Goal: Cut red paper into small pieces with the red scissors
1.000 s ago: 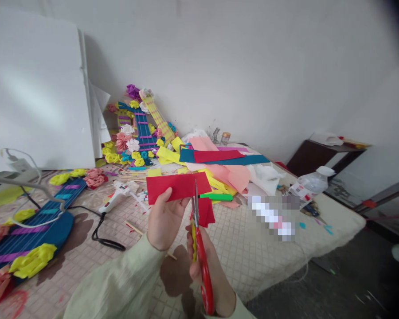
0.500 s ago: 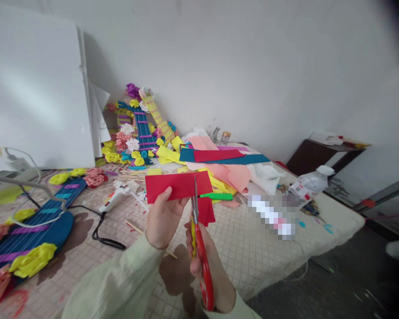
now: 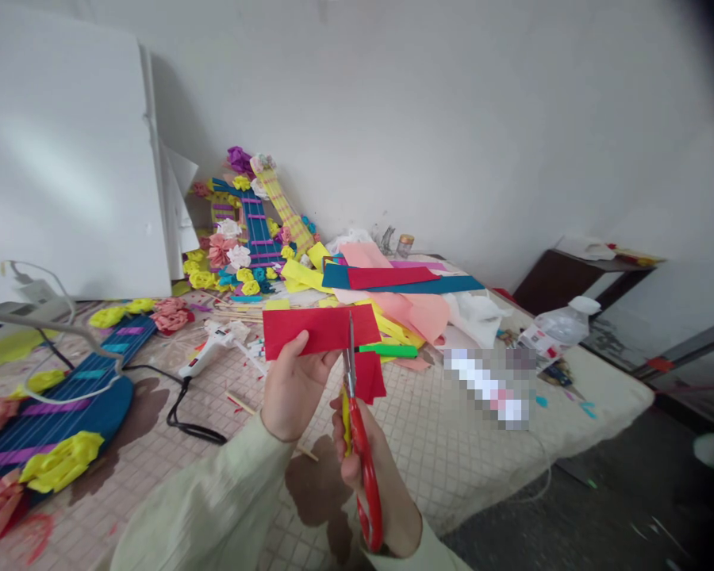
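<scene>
My left hand (image 3: 294,388) pinches a red strip of paper (image 3: 303,331) by its lower edge, thumb in front and fingers behind. In my right hand (image 3: 381,460) is a pair of scissors (image 3: 362,456) with red and yellow handles, blades pointing up. The blades lie across the strip near its right end. Behind the scissors, red paper pieces (image 3: 370,377) rest on the table. A green marker (image 3: 393,350) lies just beyond them.
Coloured crepe paper (image 3: 416,313) is heaped behind the hands. A white glue gun (image 3: 214,345) with a black cord lies left. A blue paper guitar (image 3: 95,396) with flowers fills the left side. A plastic bottle (image 3: 562,333) lies right, near the table edge (image 3: 636,388).
Both hands, the red strip and the scissors keep nearly the same place. The scissor handles look slightly closer together; the whole view has shifted a little.
</scene>
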Demonstrator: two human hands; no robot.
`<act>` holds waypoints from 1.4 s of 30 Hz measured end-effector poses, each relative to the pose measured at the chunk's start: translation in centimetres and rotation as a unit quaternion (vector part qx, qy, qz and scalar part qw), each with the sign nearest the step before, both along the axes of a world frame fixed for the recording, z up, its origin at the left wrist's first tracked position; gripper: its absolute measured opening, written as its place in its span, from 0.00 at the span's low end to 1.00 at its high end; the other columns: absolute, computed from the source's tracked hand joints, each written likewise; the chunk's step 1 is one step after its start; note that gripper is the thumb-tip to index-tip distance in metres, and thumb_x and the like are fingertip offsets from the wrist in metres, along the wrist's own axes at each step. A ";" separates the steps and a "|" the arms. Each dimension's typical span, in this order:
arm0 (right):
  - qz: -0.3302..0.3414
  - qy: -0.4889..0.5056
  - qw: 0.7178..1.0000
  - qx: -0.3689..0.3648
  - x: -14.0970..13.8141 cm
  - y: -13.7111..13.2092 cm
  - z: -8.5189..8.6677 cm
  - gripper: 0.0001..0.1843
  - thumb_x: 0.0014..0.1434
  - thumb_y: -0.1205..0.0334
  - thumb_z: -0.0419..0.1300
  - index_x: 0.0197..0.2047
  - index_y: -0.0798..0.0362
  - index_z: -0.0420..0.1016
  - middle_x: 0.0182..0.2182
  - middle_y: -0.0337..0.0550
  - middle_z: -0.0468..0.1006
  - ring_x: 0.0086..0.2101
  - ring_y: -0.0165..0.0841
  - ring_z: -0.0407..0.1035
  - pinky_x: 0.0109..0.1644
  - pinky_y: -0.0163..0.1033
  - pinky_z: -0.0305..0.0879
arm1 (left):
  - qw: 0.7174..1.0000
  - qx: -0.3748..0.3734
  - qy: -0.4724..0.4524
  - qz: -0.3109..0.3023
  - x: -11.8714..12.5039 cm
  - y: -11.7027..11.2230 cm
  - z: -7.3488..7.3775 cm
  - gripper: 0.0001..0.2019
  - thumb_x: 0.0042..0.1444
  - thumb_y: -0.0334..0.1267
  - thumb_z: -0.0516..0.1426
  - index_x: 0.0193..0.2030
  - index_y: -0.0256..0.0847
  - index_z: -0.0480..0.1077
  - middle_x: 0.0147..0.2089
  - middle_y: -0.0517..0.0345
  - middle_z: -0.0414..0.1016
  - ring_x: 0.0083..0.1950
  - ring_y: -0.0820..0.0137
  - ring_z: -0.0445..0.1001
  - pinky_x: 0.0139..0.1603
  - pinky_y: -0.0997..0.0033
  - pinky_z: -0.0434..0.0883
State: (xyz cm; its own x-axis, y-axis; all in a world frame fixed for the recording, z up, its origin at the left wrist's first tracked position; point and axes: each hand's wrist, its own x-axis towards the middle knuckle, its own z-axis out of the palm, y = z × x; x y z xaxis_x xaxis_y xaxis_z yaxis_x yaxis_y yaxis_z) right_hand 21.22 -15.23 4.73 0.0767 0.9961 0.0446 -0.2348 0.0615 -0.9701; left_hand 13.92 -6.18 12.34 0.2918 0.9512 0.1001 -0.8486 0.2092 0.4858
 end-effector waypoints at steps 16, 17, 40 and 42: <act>-0.024 0.031 0.999 -0.027 0.0 0.5 0.2 0.30 0.40 0.35 0.62 0.37 0.48 0.62 0.24 0.33 0.58 0.22 0.26 0.55 0.23 0.32 0.54 | 0.999 -0.004 0.029 0.024 0.6 -0.3 -0.6 0.09 0.48 0.34 0.61 0.39 0.43 0.73 0.39 0.60 0.79 0.44 0.70 0.75 0.47 0.70 0.69; -0.021 0.028 0.999 -0.014 0.0 0.6 0.0 0.33 0.37 0.32 0.62 0.37 0.49 0.62 0.25 0.33 0.58 0.22 0.25 0.53 0.23 0.32 0.53 | 0.999 -0.002 0.028 0.023 0.6 -0.3 -0.7 0.09 0.48 0.34 0.61 0.39 0.43 0.73 0.39 0.60 0.79 0.44 0.70 0.75 0.47 0.70 0.69; -0.049 0.026 0.997 -0.056 -0.2 -0.1 0.3 0.19 0.49 0.43 0.59 0.36 0.49 0.63 0.21 0.34 0.58 0.22 0.28 0.58 0.22 0.32 0.58 | 0.999 0.007 0.023 0.032 1.6 -0.8 -1.2 0.05 0.49 0.36 0.62 0.33 0.41 0.73 0.37 0.57 0.80 0.45 0.66 0.76 0.53 0.64 0.67; -0.048 0.033 0.997 -0.060 -0.3 -0.1 0.5 0.17 0.48 0.46 0.60 0.34 0.48 0.63 0.21 0.33 0.59 0.21 0.27 0.58 0.23 0.32 0.59 | 0.999 0.008 0.019 0.030 1.6 -0.8 -1.2 0.04 0.49 0.35 0.62 0.33 0.42 0.73 0.37 0.58 0.80 0.45 0.66 0.76 0.53 0.65 0.68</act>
State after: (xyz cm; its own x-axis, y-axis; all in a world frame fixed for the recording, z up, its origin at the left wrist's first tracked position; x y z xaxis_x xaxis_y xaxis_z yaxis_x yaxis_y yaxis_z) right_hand 20.92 -15.32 5.19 0.1700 0.9820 -0.0825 -0.2969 -0.0288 -0.9545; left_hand 15.48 -6.99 11.18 0.2389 0.9654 0.1045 -0.8403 0.1516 0.5205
